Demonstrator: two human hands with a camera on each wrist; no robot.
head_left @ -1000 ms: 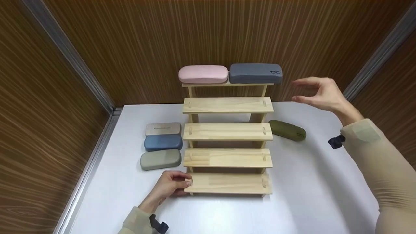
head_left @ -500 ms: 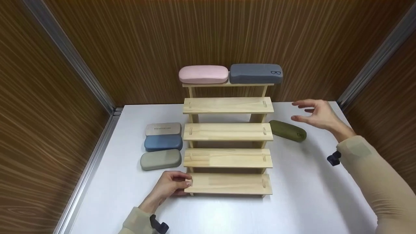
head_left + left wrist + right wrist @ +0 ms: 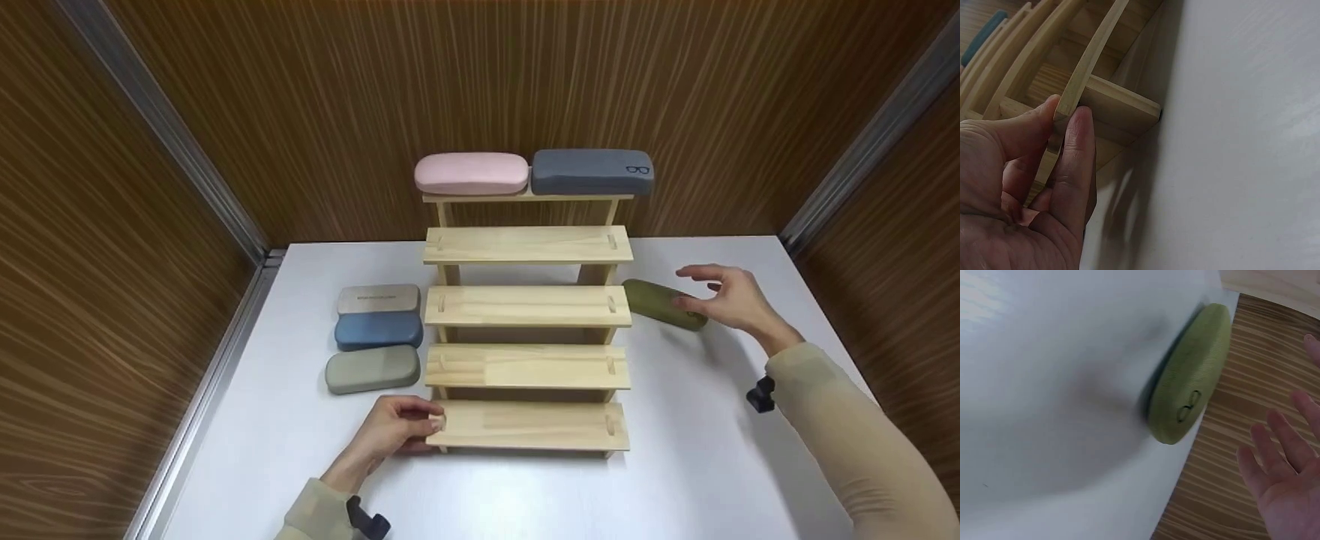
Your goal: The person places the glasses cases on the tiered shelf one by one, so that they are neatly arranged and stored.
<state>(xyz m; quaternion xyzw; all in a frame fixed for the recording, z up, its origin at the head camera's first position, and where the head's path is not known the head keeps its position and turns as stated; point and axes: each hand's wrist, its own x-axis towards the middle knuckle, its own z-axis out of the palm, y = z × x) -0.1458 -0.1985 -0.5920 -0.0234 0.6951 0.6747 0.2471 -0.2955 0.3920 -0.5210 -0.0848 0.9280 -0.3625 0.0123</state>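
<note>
My left hand [image 3: 390, 431] pinches the left end of the lowest shelf of a wooden stepped rack [image 3: 529, 306]; in the left wrist view the thumb and a finger [image 3: 1075, 163] lie on either face of the board. To the right of the rack, an olive green glasses case [image 3: 651, 301] lies slanted on the white table. My right hand [image 3: 735, 304] hovers over its outer end, fingers spread and holding nothing. In the right wrist view the green case [image 3: 1189, 377], marked with a small glasses drawing, is apart from the hand [image 3: 1286, 478].
On the top shelf sit a pink glasses case [image 3: 471, 173] and a grey-blue one [image 3: 589, 172]. Left of the rack lie a beige case [image 3: 379, 298], a blue case [image 3: 379, 331] and a grey-green case [image 3: 373, 369]. Wood-grain panels [image 3: 480, 75] enclose the table [image 3: 510, 495].
My right hand has come down from beside the top shelf to above the green glasses case. The left hand keeps its grip on the lowest shelf.
</note>
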